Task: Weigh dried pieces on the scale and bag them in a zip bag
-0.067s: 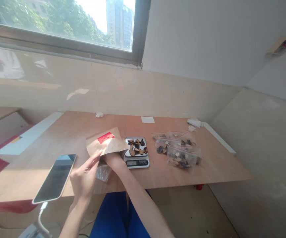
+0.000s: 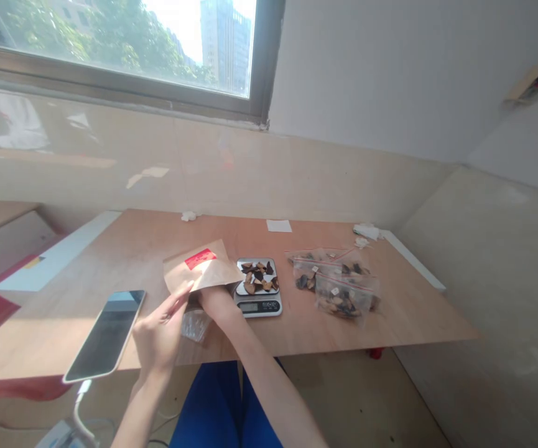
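Brown paper bag (image 2: pixel 198 267) lying over the right hand (image 2: pixel 217 303), its fingers hidden, left hand (image 2: pixel 159 339) beside it with fingers (image 2: pixel 173 306) spread, clear plastic bag (image 2: pixel 195 326) below, kitchen scale (image 2: pixel 258 306) near, on the wood counter (image 2: pixel 390 317)

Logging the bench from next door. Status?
Left hand at the lower edge of the kraft paper bag; right hand partly hidden behind it. Clear plastic bag below them. Phone to the left, scale to the right.
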The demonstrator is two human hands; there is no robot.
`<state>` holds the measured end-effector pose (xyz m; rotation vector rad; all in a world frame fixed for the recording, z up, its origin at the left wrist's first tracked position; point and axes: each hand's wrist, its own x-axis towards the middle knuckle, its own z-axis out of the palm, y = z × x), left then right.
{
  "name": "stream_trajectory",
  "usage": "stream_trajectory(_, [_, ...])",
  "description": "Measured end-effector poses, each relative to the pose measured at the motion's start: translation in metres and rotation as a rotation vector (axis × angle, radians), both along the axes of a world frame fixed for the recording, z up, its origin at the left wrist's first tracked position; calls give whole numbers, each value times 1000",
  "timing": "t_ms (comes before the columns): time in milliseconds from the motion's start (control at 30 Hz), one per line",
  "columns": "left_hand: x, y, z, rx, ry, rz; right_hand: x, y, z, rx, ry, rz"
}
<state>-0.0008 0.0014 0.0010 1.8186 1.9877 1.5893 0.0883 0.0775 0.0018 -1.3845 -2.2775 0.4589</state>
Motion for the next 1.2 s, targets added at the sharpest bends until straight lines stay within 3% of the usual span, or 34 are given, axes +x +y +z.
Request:
stream_trajectory(100, [-2, 5, 5, 22, 4, -8, 17, -23, 6, -4, -44, 16])
stream_trajectory(167, [-3, 10, 9, 7, 6, 12, 28, -38, 8, 58, 46, 11])
stream_trajectory(267, [-4, 18, 19, -63, 12, 62, 40, -54, 13, 224, 362, -50])
stream_trajectory(367, [-5, 25, 30, -145, 7, 85, 52, -59, 21, 263, 737, -145])
stream_trajectory(433, [-7, 29, 36, -195, -11, 98, 63, -58, 24, 175, 936, -185])
stream_trajectory(567, [-10, 35, 49, -290, -32, 161, 91, -51, 16, -178, 1146, -267])
stream_trajectory(633, [-11, 37, 53, -311, -33, 183, 107, -44, 7, -306, 1160, -313])
stream_trajectory(733, [-10, 40, 58, -331, -37, 202, 130, -28, -4, -372, 1112, -352])
stream_trajectory(1000, [-13, 41, 58, -356, -58, 230, 158, 21, -8, -273, 705, -320])
stream_trajectory(1200, [-15, 42, 55, -367, -65, 234, 161, 31, -5, -214, 481, -286])
